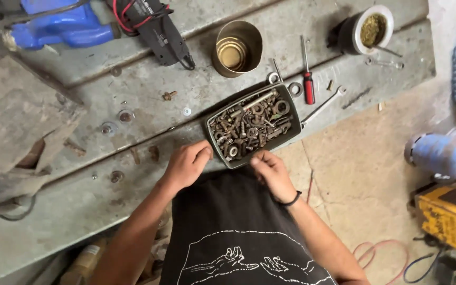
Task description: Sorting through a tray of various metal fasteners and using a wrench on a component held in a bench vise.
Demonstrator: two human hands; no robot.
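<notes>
- A metal tray (pixel 291 124) full of rusty nuts, bolts and washers (pixel 249 129) sat tilted at the near edge of a worn grey workbench (pixel 80 211), and everything below is placed from that tray.
- The left hand (pixel 186 164) rested on the bench just beside the tray's near-left corner, fingers curled loosely inward; whether it pinched anything could not be told.
- The right hand (pixel 270 171) lay at the tray's near edge, touching or almost touching the rim, fingers bent under; nothing could be seen in its grip, and a black band circled that wrist.
- A red-handled screwdriver (pixel 307 79) lay just beyond the tray's far-right corner, with a large washer (pixel 295 88) beside it.
- A spanner (pixel 323 105) stretched away from the tray's right side, one end near the rim.
- An open brass-coloured tin (pixel 238 47) stood beyond the tray's far side.
- A dark cup (pixel 368 29) holding greenish-brown matter stood farther off, beyond and to the right of the tray.
- A black tool with red wires (pixel 159 26) and a blue machine (pixel 59 26) lay well apart from the tray, far to its left.
- Loose washers (pixel 125 116) dotted the bench left of the tray.
</notes>
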